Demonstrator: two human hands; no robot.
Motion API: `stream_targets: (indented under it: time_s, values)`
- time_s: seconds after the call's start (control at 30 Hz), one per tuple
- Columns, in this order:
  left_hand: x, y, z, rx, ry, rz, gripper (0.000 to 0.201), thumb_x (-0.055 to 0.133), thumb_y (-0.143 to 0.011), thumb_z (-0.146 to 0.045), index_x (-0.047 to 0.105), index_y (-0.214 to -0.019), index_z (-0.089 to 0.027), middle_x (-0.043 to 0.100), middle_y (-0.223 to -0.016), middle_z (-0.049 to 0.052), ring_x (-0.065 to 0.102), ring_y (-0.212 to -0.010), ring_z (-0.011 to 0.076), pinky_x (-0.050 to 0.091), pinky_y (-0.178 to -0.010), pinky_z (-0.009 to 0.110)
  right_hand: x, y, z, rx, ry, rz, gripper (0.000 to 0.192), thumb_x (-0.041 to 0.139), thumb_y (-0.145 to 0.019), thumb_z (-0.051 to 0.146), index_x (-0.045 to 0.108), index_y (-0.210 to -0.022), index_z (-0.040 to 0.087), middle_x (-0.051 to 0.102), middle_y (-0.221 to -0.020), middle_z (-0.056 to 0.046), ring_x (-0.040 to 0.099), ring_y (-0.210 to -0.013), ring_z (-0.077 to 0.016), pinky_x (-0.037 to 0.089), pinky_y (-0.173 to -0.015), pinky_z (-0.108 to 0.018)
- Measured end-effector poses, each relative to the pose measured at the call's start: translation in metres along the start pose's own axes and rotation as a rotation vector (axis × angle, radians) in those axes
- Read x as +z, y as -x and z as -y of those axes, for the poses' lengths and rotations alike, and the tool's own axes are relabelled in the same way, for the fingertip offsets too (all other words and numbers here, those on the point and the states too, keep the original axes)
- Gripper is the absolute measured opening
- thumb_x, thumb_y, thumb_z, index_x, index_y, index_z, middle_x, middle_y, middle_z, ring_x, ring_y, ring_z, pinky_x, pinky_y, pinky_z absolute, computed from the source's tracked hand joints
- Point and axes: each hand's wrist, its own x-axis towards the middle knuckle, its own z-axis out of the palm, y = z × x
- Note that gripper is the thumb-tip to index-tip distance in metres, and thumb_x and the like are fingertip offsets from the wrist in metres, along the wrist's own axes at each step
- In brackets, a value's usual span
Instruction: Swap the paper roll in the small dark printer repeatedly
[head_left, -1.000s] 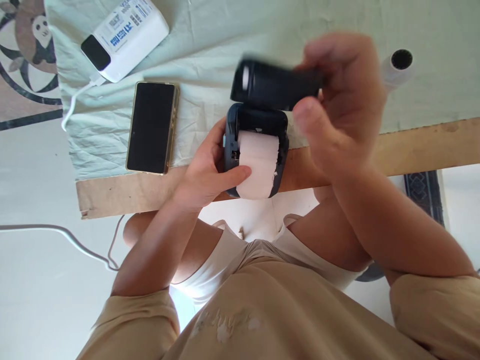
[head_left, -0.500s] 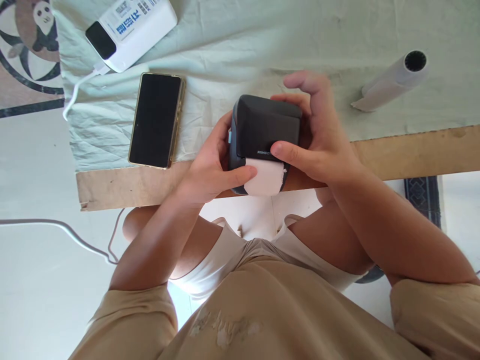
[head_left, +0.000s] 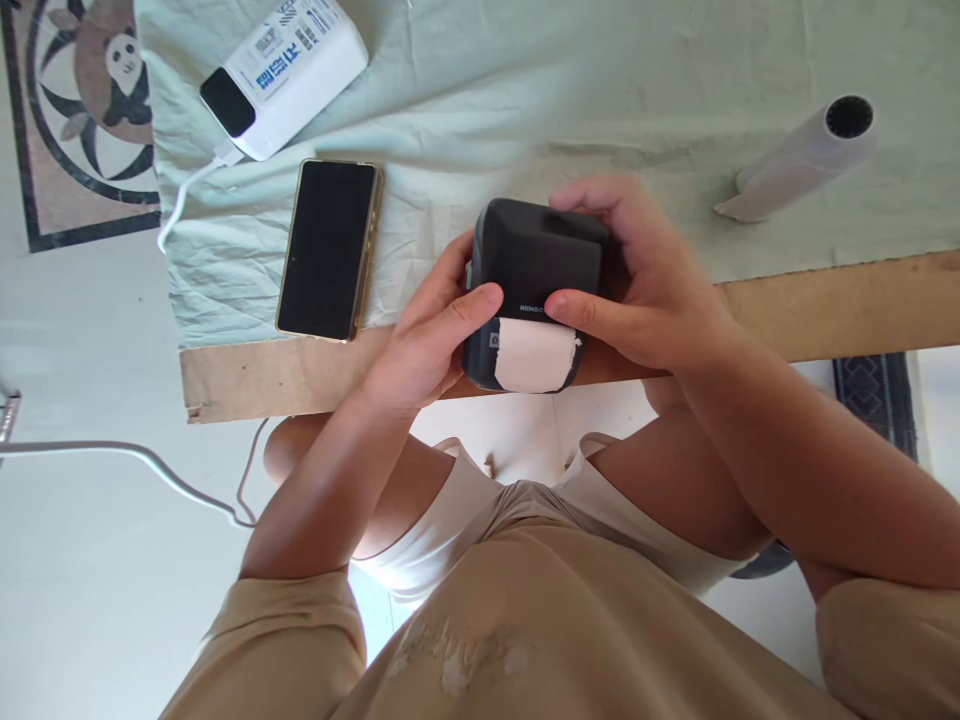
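A black label printer (head_left: 541, 250) with "NIIMBOT" lettering is held between both hands at the front edge of the table. A strip of pale label paper (head_left: 534, 356) hangs out of its front slot and has a torn right side. My left hand (head_left: 435, 330) grips the printer's left side, thumb on the top near the slot, the other fingers mostly hidden. My right hand (head_left: 645, 270) wraps the right side, its thumb beside the lettering and its fingers curled over the far right corner, slightly blurred.
Left of the printer lies a dark-screened phone (head_left: 328, 250). Behind it is a white power bank (head_left: 289, 80) with a plugged-in white cable (head_left: 178, 205). A white cylinder (head_left: 810, 155) stands at the right on the green cloth (head_left: 480, 110). A bare wooden edge (head_left: 840, 305) runs along the front.
My left thumb has moved off the paper strip up onto the printer's top. My right fingers have come down onto its far corner. The whole view has shifted slightly.
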Motion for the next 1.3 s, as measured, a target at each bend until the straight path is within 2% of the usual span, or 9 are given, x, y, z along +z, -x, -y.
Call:
stream_targets:
  time_s: [0.37, 0.6, 0.77, 0.83, 0.9, 1.0, 1.1, 1.2, 1.3]
  values:
    - [0.012, -0.002, 0.002, 0.086, 0.08, -0.12, 0.035, 0.076, -0.109, -0.06, 0.081, -0.118, -0.026, 0.087, -0.121, 0.005, 0.076, -0.147, 0.0344, 0.069, -0.114, 0.043, -0.004, 0.003, -0.006, 0.021, -0.129, 0.017, 0.081, 0.088, -0.088, 0.083, 0.062, -0.15, 0.037, 0.073, -0.154, -0.009, 0.073, -0.142, -0.0343, 0.066, -0.119, -0.054]
    - [0.006, -0.003, 0.002, 0.099, 0.166, -0.086, 0.028, 0.081, -0.108, -0.051, 0.085, -0.108, -0.024, 0.067, -0.072, 0.0, 0.073, -0.082, 0.0194, 0.057, -0.068, 0.028, -0.01, 0.007, 0.004, -0.058, -0.104, 0.128, 0.092, 0.102, -0.084, 0.059, 0.058, -0.162, 0.04, 0.063, -0.171, -0.007, 0.062, -0.162, -0.0383, 0.056, -0.138, -0.059]
    - [0.004, -0.005, 0.003, 0.038, 0.172, -0.084, 0.032, 0.077, -0.108, -0.056, 0.081, -0.114, -0.025, 0.086, -0.102, 0.004, 0.081, -0.126, 0.0311, 0.069, -0.098, 0.036, -0.013, 0.006, 0.005, -0.176, 0.059, -0.018, 0.085, 0.102, -0.082, 0.066, 0.065, -0.154, 0.04, 0.069, -0.16, -0.008, 0.065, -0.155, -0.0393, 0.06, -0.132, -0.06]
    - [0.005, -0.005, 0.002, 0.046, 0.172, -0.074, 0.035, 0.074, -0.107, -0.058, 0.08, -0.118, -0.024, 0.089, -0.122, 0.005, 0.079, -0.141, 0.0346, 0.07, -0.107, 0.039, -0.012, 0.005, 0.007, -0.218, 0.204, -0.163, 0.077, 0.096, -0.083, 0.076, 0.068, -0.145, 0.038, 0.074, -0.135, -0.007, 0.074, -0.133, -0.0375, 0.066, -0.116, -0.06]
    - [0.006, -0.004, 0.001, 0.063, 0.141, -0.051, 0.038, 0.079, -0.104, -0.055, 0.079, -0.127, -0.025, 0.086, -0.142, 0.005, 0.076, -0.148, 0.0341, 0.07, -0.11, 0.038, -0.009, 0.003, 0.013, -0.236, 0.287, -0.323, 0.062, 0.083, -0.094, 0.081, 0.068, -0.135, 0.036, 0.071, -0.118, -0.003, 0.075, -0.094, -0.0249, 0.069, -0.093, -0.051]
    - [0.005, -0.003, -0.001, 0.042, 0.078, -0.015, 0.047, 0.089, -0.098, -0.05, 0.079, -0.136, -0.025, 0.083, -0.154, 0.005, 0.07, -0.159, 0.034, 0.068, -0.118, 0.041, 0.0, -0.004, 0.025, -0.175, 0.215, -0.511, 0.038, 0.068, -0.11, 0.069, 0.061, -0.111, 0.032, 0.066, -0.117, 0.001, 0.06, -0.064, -0.0101, 0.063, -0.069, -0.039]
    - [0.005, -0.003, -0.001, 0.061, 0.053, -0.016, 0.048, 0.089, -0.097, -0.055, 0.081, -0.133, -0.024, 0.084, -0.151, 0.006, 0.059, -0.17, 0.0363, 0.066, -0.125, 0.045, 0.007, -0.015, 0.035, -0.16, 0.053, -0.616, 0.035, 0.07, -0.108, 0.043, 0.043, -0.089, 0.029, 0.059, -0.092, 0.001, 0.072, -0.072, -0.0166, 0.062, -0.066, -0.037]
    - [0.005, -0.003, -0.001, 0.078, 0.03, -0.032, 0.047, 0.09, -0.097, -0.057, 0.082, -0.13, -0.025, 0.083, -0.15, 0.006, 0.054, -0.175, 0.0362, 0.063, -0.13, 0.042, 0.008, -0.019, 0.039, -0.166, 0.075, -0.602, 0.034, 0.067, -0.097, 0.026, 0.036, -0.083, 0.029, 0.052, -0.076, 0.002, 0.067, -0.067, -0.0188, 0.052, -0.06, -0.035]
    - [0.006, -0.002, -0.002, 0.075, 0.004, -0.029, 0.051, 0.091, -0.097, -0.059, 0.082, -0.133, -0.025, 0.083, -0.149, 0.008, 0.055, -0.174, 0.0366, 0.062, -0.132, 0.043, 0.003, -0.015, 0.042, -0.102, 0.462, -0.386, 0.016, 0.067, -0.094, 0.025, 0.053, -0.088, 0.029, 0.064, -0.08, 0.002, 0.058, -0.063, -0.0171, 0.045, -0.065, -0.036]
